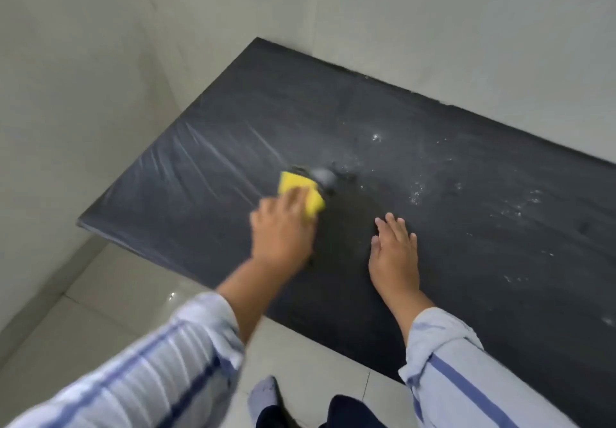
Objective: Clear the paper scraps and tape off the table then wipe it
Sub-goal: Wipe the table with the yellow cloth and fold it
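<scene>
The left hand [283, 227] grips a yellow rectangular sponge [293, 187], fingers curled over its near edge and pressing it onto the matt black surface [466, 147]. The hand is blurred, so exactly how the fingers lie is hard to read. Just beyond the sponge sits a small pale blob of foam or water [322, 176]. The right hand [395, 251] lies to the right of the sponge hand and apart from it, fingers straight and close together, palm flat on the surface — bracing, by the look of it. No paper scraps or tape show, so the clearing seems done and wiping is the step in hand. Further right of the flat hand, white specks and droplets [416, 194] are scattered — that patch likely needs the next passes. To do it well, hold the sponge flat under even pressure, overlap the strokes toward one edge, and lift the bracing hand before wiping beneath it.
</scene>
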`<action>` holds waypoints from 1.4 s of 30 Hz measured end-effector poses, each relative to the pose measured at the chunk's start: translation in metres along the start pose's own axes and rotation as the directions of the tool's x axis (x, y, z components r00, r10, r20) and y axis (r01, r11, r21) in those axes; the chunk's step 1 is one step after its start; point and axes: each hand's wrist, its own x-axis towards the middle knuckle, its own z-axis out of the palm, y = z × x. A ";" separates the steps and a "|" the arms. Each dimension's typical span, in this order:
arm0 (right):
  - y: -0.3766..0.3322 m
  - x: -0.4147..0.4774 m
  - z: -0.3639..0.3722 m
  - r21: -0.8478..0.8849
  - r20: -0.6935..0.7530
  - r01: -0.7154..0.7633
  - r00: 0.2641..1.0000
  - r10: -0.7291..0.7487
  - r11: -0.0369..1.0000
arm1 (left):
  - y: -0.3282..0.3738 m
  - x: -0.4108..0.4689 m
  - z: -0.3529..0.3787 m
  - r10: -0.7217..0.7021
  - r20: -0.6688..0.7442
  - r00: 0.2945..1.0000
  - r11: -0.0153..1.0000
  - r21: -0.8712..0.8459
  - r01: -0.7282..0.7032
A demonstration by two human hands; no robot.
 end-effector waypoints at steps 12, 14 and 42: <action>0.080 0.032 -0.036 -0.023 0.000 -0.107 0.994 0.107 0.994 | 0.021 0.076 0.036 -0.222 0.150 0.963 0.975 0.006 0.223; 0.090 0.044 -0.042 0.011 -0.056 -0.118 0.991 0.118 0.993 | 0.059 0.075 0.039 -0.156 0.072 0.985 0.987 -0.016 0.158; 0.144 0.115 -0.063 0.007 -0.026 -0.025 0.999 0.025 1.000 | 0.110 0.163 0.082 -0.361 0.119 0.925 0.932 0.036 0.360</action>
